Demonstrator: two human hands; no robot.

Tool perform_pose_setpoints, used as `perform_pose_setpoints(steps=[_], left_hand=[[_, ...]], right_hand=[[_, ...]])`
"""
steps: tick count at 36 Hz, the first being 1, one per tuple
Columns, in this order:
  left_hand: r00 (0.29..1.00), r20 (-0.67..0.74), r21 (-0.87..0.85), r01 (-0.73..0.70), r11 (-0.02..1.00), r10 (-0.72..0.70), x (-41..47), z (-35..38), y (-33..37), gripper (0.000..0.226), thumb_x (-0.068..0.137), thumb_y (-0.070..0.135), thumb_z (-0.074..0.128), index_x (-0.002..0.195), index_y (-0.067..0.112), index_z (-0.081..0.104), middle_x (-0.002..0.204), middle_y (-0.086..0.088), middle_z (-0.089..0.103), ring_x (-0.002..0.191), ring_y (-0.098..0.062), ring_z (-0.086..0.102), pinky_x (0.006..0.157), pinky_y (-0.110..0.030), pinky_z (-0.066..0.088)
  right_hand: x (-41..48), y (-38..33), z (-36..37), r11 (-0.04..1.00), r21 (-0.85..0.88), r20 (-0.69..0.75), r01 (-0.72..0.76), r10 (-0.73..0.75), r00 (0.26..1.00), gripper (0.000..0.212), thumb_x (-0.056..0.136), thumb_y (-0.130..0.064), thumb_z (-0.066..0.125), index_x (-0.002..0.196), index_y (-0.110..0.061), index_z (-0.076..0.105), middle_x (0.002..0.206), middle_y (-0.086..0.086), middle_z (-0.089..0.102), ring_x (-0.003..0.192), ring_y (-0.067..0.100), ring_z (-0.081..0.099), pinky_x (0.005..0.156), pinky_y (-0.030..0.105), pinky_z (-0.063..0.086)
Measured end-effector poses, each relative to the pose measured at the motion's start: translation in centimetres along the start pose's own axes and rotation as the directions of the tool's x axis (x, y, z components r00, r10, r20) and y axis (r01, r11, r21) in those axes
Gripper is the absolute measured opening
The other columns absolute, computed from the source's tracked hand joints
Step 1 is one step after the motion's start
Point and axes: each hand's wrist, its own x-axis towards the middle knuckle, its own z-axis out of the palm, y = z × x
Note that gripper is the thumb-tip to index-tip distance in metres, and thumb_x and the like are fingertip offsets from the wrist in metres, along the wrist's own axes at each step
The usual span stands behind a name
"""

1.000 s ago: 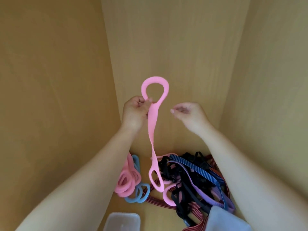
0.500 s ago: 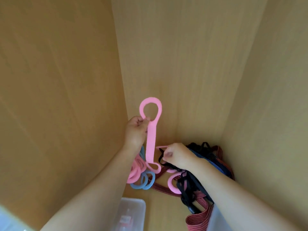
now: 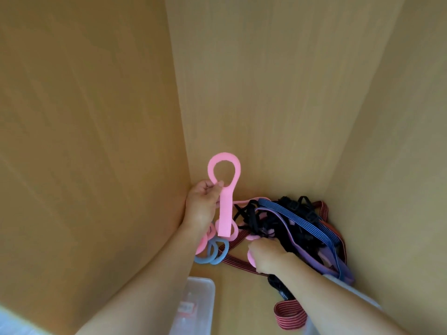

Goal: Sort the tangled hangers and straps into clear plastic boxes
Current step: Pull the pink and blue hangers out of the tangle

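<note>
The left hand (image 3: 202,206) holds a pink loop strap (image 3: 226,209) upright above the back left corner of the cabinet floor (image 3: 238,298). Thumb and fingers pinch it just below its top ring, and its flat tail hangs straight down. Below it, against the left wall (image 3: 96,165), lies a small heap of pink and blue loops (image 3: 210,252), partly hidden by the left wrist.

The right hand (image 3: 268,258) is down at the left edge of the tangle of straps (image 3: 290,223), which fills the back right corner. Only the back of that hand shows. Its fingers curl under, with a pink loop (image 3: 251,258) showing at the knuckles, but I cannot tell whether they grip it. Thin black straps (image 3: 266,221) cross over one another in the tangle. A blue striped band (image 3: 300,220) and a purple band (image 3: 312,259) lie over them, and a red striped band (image 3: 289,316) trails towards the near edge, passing under the right forearm.

A clear plastic box (image 3: 200,301) stands at the near edge, close to the left wall.
</note>
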Motion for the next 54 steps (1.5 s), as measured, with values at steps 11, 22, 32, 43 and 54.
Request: perform_pose_setpoints(steps=[11, 22, 32, 43, 54], left_hand=[[0.998, 0.025, 0.009, -0.049, 0.999, 0.049, 1.5, 1.0, 1.9, 0.011, 0.094, 0.015, 0.06, 0.084, 0.011, 0.061, 0.086, -0.012, 0.071, 0.086, -0.027, 0.068, 0.085, -0.042, 0.056], [0.975, 0.131, -0.009, -0.181, 0.983, 0.181, 2.9, 4.1, 7.0, 0.009, 0.1, 0.009, 0.046, 0.1, 0.012, 0.055, 0.081, 0.001, 0.072, 0.07, -0.013, 0.071, 0.064, -0.027, 0.057], [0.95, 0.205, -0.081, -0.222, 0.972, 0.234, 3.2, 6.4, 11.2, 0.01, 0.101, 0.01, 0.046, 0.095, 0.016, 0.052, 0.09, -0.003, 0.073, 0.079, -0.026, 0.069, 0.077, -0.04, 0.054], [0.92, 0.315, -0.168, -0.189, 0.968, 0.234, 2.0, 8.5, 14.8, 0.016, 0.101, 0.014, 0.046, 0.105, 0.011, 0.061, 0.093, -0.008, 0.068, 0.084, -0.021, 0.063, 0.081, -0.034, 0.052], [0.859, 0.467, -0.287, -0.076, 0.955, 0.209, -0.7, 8.3, 15.3, 0.014, 0.098, 0.007, 0.041, 0.092, 0.009, 0.055, 0.103, -0.026, 0.064, 0.082, -0.032, 0.064, 0.073, -0.036, 0.049]], right_hand=[[-0.9, 2.3, -9.5, 0.956, 0.293, -0.277, 0.028, 0.057, 0.959, 0.018, 0.087, -0.004, 0.041, 0.084, -0.006, 0.059, 0.084, 0.015, 0.063, 0.071, 0.027, 0.054, 0.058, 0.03, 0.037], [-3.2, 5.0, -18.3, 0.746, 0.62, -0.603, 0.243, 0.255, 0.755, 0.028, 0.101, -0.008, 0.039, 0.114, -0.009, 0.064, 0.096, 0.001, 0.06, 0.072, 0.014, 0.051, 0.059, 0.024, 0.036], [-8.8, 3.9, -28.3, 0.548, 0.566, -0.805, 0.616, 0.208, 0.555, 0.023, 0.097, 0.0, 0.046, 0.095, -0.009, 0.068, 0.072, 0.003, 0.063, 0.057, 0.012, 0.046, 0.061, 0.026, 0.04], [-11.6, -0.8, -32.1, 0.441, 0.468, -0.82, 0.766, -0.107, 0.562, 0.021, 0.092, 0.002, 0.059, 0.081, -0.013, 0.068, 0.063, -0.006, 0.068, 0.051, 0.003, 0.052, 0.055, 0.016, 0.044], [-10.3, -2.5, -31.2, 0.388, 0.488, -0.837, 0.782, -0.047, 0.546, 0.021, 0.093, -0.005, 0.06, 0.082, -0.021, 0.069, 0.08, -0.002, 0.068, 0.075, 0.014, 0.063, 0.078, 0.033, 0.052]])
